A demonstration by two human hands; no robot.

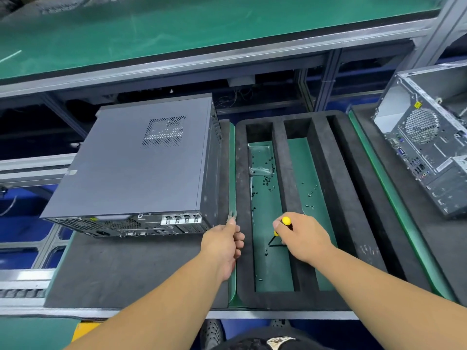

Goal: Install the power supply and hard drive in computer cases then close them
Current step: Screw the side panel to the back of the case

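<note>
A closed dark grey computer case [136, 162] lies on its side on a black foam pad at the left, rear ports facing me. My left hand [225, 242] hovers just right of its near corner, pinching a small pale object [232, 215] between thumb and finger. My right hand [302, 236] grips a screwdriver with a yellow-and-black handle [286, 221] over the black foam tray [242, 223], the dark shaft pointing down-left into the left channel. A second case [427, 145] with its side open stands at the far right.
The tray's green channels hold several loose black screws [266, 179] and a clear plastic dish [260, 157]; small silver screws [312, 192] lie in the middle channel. A green-topped upper shelf [202, 29] spans the back. The bench front edge runs just below my forearms.
</note>
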